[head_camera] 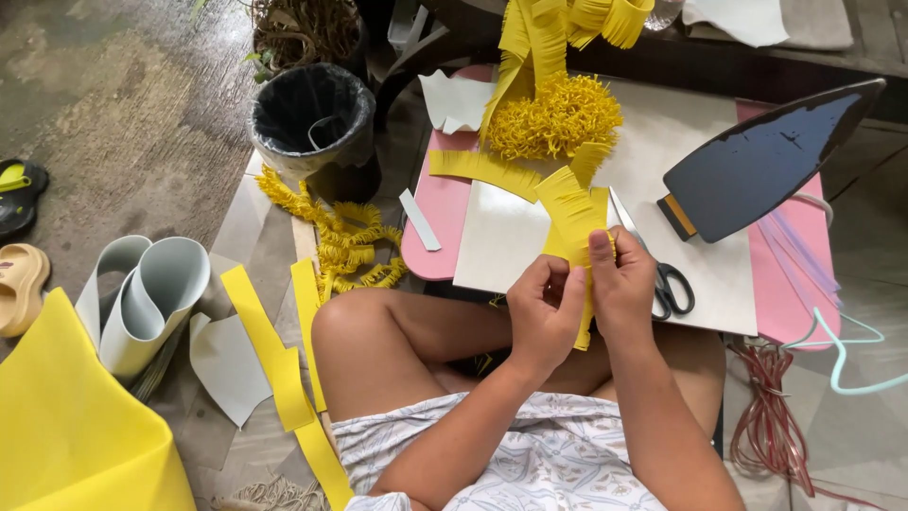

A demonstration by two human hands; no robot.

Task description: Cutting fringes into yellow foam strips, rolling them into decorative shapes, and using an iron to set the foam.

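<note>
Head view: left hand point(544, 312) and right hand point(622, 284) together pinch fringed yellow strip point(571, 216), scissors point(668, 284) at 3 o'clock; strip judged light, floppy, tear-prone—grip uncut edge.

Soft, even daylight, bright and sharp throughout; faint shadows under the hands, slight glare on the wet floor point(113, 85) at upper left

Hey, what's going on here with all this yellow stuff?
A seated person holds a fringed yellow strip in both hands, the left hand and right hand pinching it over a small pink table. Scissors lie on a white board beside the right hand. More fringed yellow pieces are piled further back.
</note>
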